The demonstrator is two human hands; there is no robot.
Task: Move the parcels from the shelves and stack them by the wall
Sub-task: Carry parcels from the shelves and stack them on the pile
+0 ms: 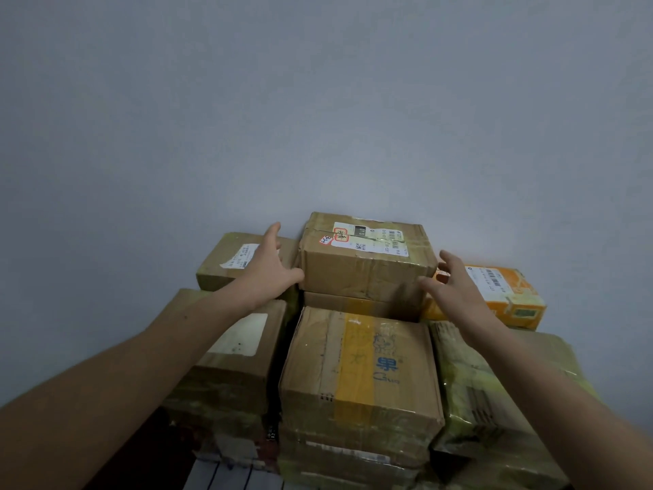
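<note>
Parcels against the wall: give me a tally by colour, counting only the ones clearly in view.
Brown cardboard boxes: 5
Orange box: 1
Parcel wrapped in yellow-green film: 1
Total: 7; the lower parcels are too hidden to count.

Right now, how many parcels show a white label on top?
4: the top middle box, the back-left box, the front-left box, the orange box on the right. More may be hidden lower down.
</note>
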